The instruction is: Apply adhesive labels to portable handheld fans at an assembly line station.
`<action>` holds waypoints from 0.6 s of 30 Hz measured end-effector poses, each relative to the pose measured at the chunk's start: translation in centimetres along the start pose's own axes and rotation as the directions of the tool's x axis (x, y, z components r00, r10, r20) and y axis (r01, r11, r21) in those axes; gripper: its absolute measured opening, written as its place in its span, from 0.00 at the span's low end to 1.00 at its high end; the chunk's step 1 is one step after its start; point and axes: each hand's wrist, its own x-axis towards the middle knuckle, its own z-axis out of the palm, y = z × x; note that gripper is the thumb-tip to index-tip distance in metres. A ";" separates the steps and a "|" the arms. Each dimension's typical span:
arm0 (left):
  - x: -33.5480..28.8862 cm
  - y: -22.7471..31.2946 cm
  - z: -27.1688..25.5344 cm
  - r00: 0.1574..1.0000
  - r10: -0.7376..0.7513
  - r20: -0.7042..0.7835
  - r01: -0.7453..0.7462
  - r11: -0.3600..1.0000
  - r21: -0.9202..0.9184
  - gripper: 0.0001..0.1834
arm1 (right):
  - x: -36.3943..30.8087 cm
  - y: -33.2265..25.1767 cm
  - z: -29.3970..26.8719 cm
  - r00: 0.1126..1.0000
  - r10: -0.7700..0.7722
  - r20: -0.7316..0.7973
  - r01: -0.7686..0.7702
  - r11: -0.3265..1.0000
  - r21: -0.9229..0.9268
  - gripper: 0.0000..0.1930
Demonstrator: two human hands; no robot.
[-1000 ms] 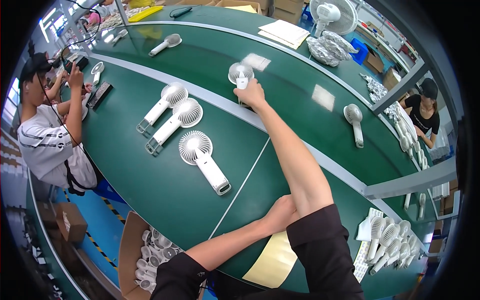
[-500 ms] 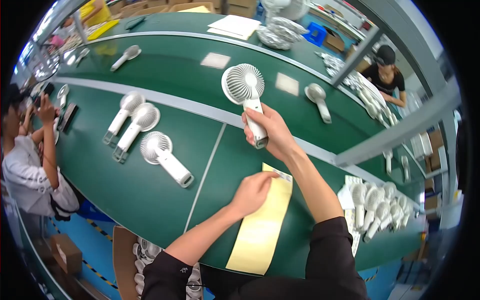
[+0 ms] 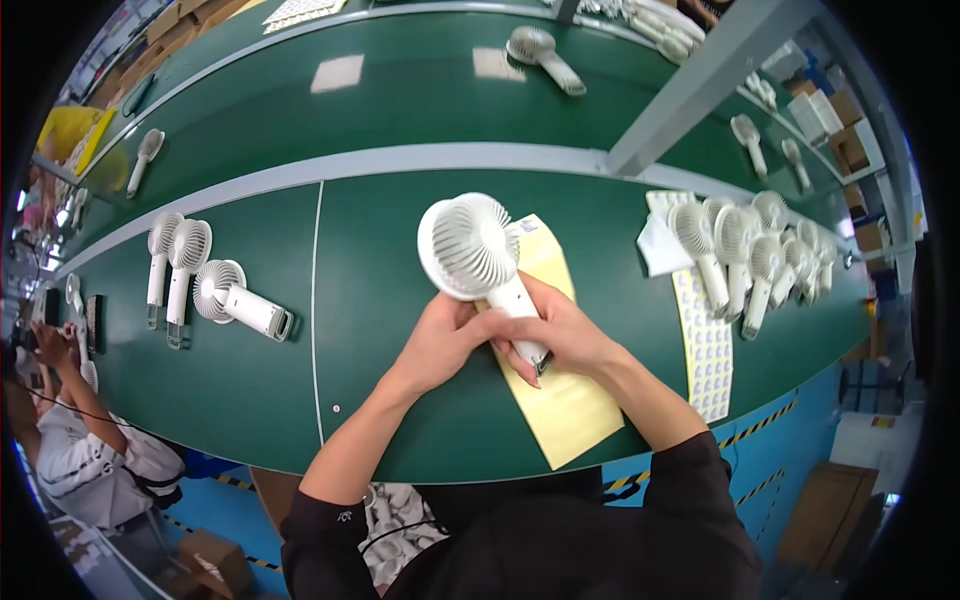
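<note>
Green belt (image 3: 400,420) fills the bench, a yellow backing sheet (image 3: 570,410) lying on it. Above the sheet the white handheld fan (image 3: 470,245) is clamped by both hands: right hand (image 3: 555,335) wrapping the handle, left hand (image 3: 440,340) pinching beside it. Grip looks low; a slip could drop the fan head-first onto the belt.

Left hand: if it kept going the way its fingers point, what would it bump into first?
The left hand points up and rightward at the fan that both hands hold; its fingers already touch the handle. Beyond lies the yellow sheet.
</note>
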 end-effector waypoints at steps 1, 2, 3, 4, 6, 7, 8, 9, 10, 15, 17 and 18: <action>-0.3 0.1 0.3 1.000 -0.026 0.000 0.026 1.000 0.011 0.38 | -0.3 0.9 0.0 1.000 -0.020 -0.002 0.020 0.993 -0.118 0.20; -0.2 0.1 1.0 0.999 -0.018 -0.035 0.019 0.999 0.044 0.39 | -0.4 1.3 -0.1 1.000 -0.021 -0.009 0.020 0.996 -0.083 0.20; 0.0 0.2 1.6 0.998 -0.007 -0.068 0.012 0.997 0.078 0.39 | -0.5 0.9 -0.1 0.998 0.061 0.021 -0.060 0.995 -0.075 0.21; 0.0 0.6 2.1 0.996 -0.059 -0.060 0.055 0.997 -0.060 0.40 | -0.6 0.6 0.1 0.989 0.137 0.050 -0.133 0.988 -0.084 0.22; -0.6 0.5 2.2 0.995 -0.077 -0.066 0.074 0.996 -0.045 0.41 | -0.5 0.9 0.3 0.988 0.138 0.070 -0.136 0.990 -0.036 0.20; -0.9 0.5 2.3 0.994 -0.073 -0.079 0.070 0.997 -0.042 0.41 | -0.6 0.9 0.5 0.984 0.148 0.098 -0.147 0.989 -0.012 0.17; -1.2 0.6 2.3 0.994 -0.068 -0.085 0.068 0.998 -0.003 0.41 | -0.6 1.0 0.5 0.985 0.144 0.095 -0.145 0.989 -0.002 0.17; -1.2 0.5 2.2 0.994 -0.077 -0.083 0.077 0.997 -0.001 0.41 | -0.6 1.2 0.6 0.984 0.144 0.103 -0.151 0.987 0.062 0.17; -1.1 0.1 1.8 0.994 -0.070 -0.090 0.074 0.996 0.043 0.40 | -0.6 1.2 0.7 0.983 0.144 0.117 -0.158 0.980 0.122 0.17; -1.1 -0.3 1.1 0.996 0.055 -0.071 -0.043 0.987 0.158 0.39 | -0.4 1.8 1.0 0.983 0.126 0.134 -0.142 0.983 0.117 0.18; -1.1 1.0 1.6 0.998 -0.045 -0.033 0.044 0.999 -0.014 0.39 | -0.3 2.2 1.2 0.987 0.096 0.125 -0.107 0.991 0.080 0.18; -1.1 0.9 1.6 0.998 -0.048 -0.032 0.047 0.999 -0.010 0.39 | -0.5 2.1 1.4 0.994 0.071 0.080 -0.074 0.996 0.040 0.19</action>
